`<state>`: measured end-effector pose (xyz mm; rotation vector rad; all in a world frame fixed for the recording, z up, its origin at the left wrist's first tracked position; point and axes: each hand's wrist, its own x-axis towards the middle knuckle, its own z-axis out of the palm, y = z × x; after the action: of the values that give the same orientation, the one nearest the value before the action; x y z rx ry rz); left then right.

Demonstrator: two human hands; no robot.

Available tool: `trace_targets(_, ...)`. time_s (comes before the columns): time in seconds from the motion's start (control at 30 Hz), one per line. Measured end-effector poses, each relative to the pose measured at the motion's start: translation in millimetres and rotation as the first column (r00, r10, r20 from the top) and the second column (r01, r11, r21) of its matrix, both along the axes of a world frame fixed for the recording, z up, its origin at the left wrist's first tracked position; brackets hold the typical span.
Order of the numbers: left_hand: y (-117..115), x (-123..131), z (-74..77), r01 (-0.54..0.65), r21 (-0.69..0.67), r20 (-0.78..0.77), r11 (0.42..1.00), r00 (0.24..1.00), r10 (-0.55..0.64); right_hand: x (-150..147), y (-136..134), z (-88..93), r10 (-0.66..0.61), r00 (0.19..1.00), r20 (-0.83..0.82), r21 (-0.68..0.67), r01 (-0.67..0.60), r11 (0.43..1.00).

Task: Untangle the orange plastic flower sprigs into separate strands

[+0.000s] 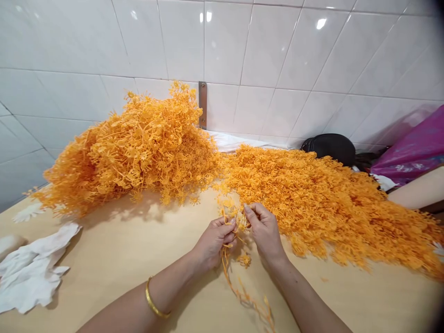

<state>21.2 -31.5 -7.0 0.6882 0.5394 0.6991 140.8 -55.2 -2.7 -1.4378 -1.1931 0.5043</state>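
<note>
Near the middle of the table, my left hand [217, 243] is closed around the thin stem of an orange artificial flower sprig [226, 268]. Its lower stems trail down toward the table's near side. My right hand [265, 231] pinches at the small orange blossoms of the sprig, thumb and forefinger together. Beyond my hands a tall heap of orange artificial sprigs [149, 148] rises on the left. A lower, wider pile of the same sprigs [326, 203] spreads to the right, close to my right hand.
Crumpled white cloths [34, 268] lie at the table's left. Behind the right pile sit a black pouch [329, 147] and a purple bag [412, 148]. A bare forearm [421, 189] of another person shows at the right edge. A tiled wall [270, 51] bounds the table [138, 259].
</note>
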Motion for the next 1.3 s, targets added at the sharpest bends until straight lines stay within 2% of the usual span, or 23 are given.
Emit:
trace_targets(0.23, -0.7, 4.1, 6.2, 0.046, 0.060, 0.058, 0.997, 0.997, -0.049, -6.0, 0.6, 5.9, -0.158, 0.987, -0.040, 0.048, 0.160, 0.986)
trace_targets(0.3, -1.1, 0.7, 4.4, 0.067, 0.061, 0.060, 0.996, 0.996, -0.070, 5.2, 2.7, 11.9, -0.207, 0.962, -0.176, 0.051, 0.219, 0.974)
trace_targets(0.37, 0.1, -3.9, 1.4, 0.064, 0.045, 0.046, 0.997, 0.997, -0.066, 19.3, 4.3, 18.7, -0.266, 0.893, -0.363, 0.075, 0.313, 0.947)
trace_targets(0.43, 3.3, -7.6, -1.4, 0.028, 0.022, 0.026, 0.999, 0.999, -0.029, 28.2, 4.2, 23.5, -0.262, 0.844, -0.467, 0.099, 0.344, 0.934)
trace_targets(0.47, 5.4, -8.6, -2.3, 0.002, 0.009, 0.019, 1.000, 1.000, -0.002, 28.9, 3.3, 24.6, -0.220, 0.859, -0.462, 0.100, 0.297, 0.950)
trace_targets(0.57, 11.4, -8.6, -3.1, -0.049, -0.021, 0.004, 0.999, 0.999, 0.049, 17.7, -1.5, 23.2, -0.011, 0.946, -0.323, 0.065, 0.034, 0.997)
trace_targets(0.63, 13.4, -7.5, -2.9, -0.068, -0.027, 0.002, 0.997, 0.998, 0.068, 7.1, -5.0, 20.5, 0.097, 0.978, -0.185, 0.027, -0.094, 0.995)
trace_targets(0.7, 13.3, -6.8, -3.0, -0.071, -0.026, 0.001, 0.997, 0.997, 0.071, -0.1, -7.3, 17.6, 0.154, 0.988, -0.029, -0.010, -0.154, 0.988)
trace_targets(0.8, 10.9, -6.4, -3.7, -0.050, -0.025, 0.005, 0.998, 0.999, 0.051, -4.0, -8.0, 12.3, 0.226, 0.960, 0.166, -0.038, -0.223, 0.974)
trace_targets(0.87, 9.1, -6.6, -3.9, -0.030, -0.024, 0.012, 0.999, 0.999, 0.030, -4.4, -7.2, 8.6, 0.250, 0.942, 0.222, -0.029, -0.250, 0.968)
trace_targets(1.03, 8.6, -7.8, -3.3, -0.002, -0.047, 0.003, 0.999, 1.000, 0.002, -4.4, -6.4, 6.2, 0.185, 0.940, 0.285, 0.011, -0.197, 0.980)
trace_targets(1.17, 11.6, -7.6, -4.8, -0.026, -0.094, 0.031, 0.995, 0.999, 0.029, -4.8, -7.1, 7.9, 0.274, 0.924, 0.268, -0.048, -0.271, 0.961)
trace_targets(1.3, 11.7, -6.7, -6.5, 0.009, -0.100, 0.049, 0.995, 0.999, -0.004, -5.0, -5.4, 4.7, 0.309, 0.924, 0.224, -0.060, -0.304, 0.951)
